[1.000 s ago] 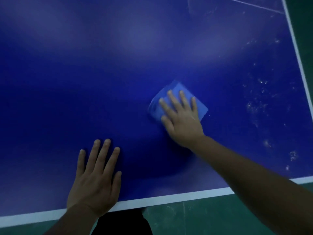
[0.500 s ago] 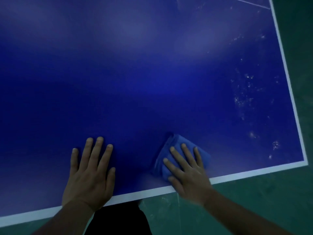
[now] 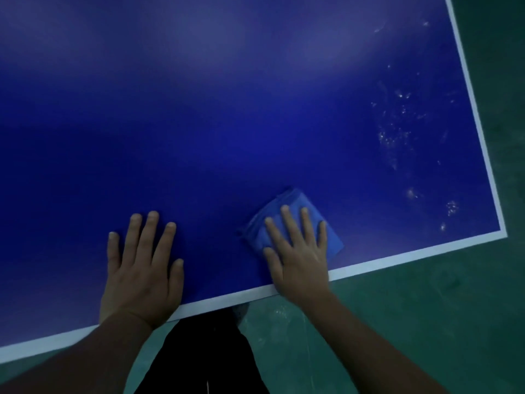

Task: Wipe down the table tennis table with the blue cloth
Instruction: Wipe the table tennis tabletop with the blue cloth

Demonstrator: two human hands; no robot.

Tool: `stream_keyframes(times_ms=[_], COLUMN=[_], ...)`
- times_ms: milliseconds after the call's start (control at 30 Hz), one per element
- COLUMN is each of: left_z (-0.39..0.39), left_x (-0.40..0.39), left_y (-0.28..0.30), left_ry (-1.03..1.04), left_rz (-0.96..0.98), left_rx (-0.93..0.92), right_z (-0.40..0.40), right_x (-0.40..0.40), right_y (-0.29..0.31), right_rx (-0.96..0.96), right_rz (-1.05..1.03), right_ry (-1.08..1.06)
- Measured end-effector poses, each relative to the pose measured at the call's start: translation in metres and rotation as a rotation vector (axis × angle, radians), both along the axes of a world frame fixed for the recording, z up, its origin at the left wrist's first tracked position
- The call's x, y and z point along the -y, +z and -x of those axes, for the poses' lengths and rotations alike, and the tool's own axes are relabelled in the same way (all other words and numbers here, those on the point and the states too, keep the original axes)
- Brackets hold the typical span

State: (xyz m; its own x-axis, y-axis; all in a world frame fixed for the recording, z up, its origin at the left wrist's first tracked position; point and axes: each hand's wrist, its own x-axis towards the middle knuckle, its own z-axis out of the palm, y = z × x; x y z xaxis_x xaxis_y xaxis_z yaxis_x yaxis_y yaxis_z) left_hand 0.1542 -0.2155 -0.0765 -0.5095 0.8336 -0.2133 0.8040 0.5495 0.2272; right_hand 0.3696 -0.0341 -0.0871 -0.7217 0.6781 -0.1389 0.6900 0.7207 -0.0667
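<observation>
The table tennis table (image 3: 227, 123) has a dark blue top with a white border line along its near and right edges. A folded blue cloth (image 3: 292, 206) lies near the near edge, right of centre. My right hand (image 3: 298, 254) presses flat on the cloth with fingers spread, its heel over the white line. My left hand (image 3: 142, 268) rests flat on the bare tabletop to the left of the cloth, fingers apart, holding nothing. White dusty specks (image 3: 397, 132) mark the surface toward the right edge.
The table's near right corner (image 3: 502, 234) is in view. A green floor (image 3: 426, 308) lies beyond the near and right edges. My dark trousers (image 3: 204, 354) show just below the near edge.
My right hand pulled the cloth from mid-table back to the near edge, then stayed there. My left hand kept its place. The view shifted, showing the right corner more.
</observation>
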Motion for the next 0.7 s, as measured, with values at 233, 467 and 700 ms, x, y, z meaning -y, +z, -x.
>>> stream_keyframes(times_ms=[233,467,700], left_z=[0.000,-0.001,0.005], left_x=[0.000,-0.001,-0.033], left_y=[-0.002,0.007,0.011], left_ry=[0.011,0.042,0.137], left_rz=[0.002,0.016,-0.114], left_rx=[-0.021,0.007,-0.007], right_z=[-0.049,0.042,0.075], right_x=[-0.106,-0.053,-0.165], right_y=[0.011,0.007,0.008], right_rx=[0.041,0.013,0.058], right_rz=[0.045,0.031,0.020], right_ry=[-0.613,-0.039,0.206])
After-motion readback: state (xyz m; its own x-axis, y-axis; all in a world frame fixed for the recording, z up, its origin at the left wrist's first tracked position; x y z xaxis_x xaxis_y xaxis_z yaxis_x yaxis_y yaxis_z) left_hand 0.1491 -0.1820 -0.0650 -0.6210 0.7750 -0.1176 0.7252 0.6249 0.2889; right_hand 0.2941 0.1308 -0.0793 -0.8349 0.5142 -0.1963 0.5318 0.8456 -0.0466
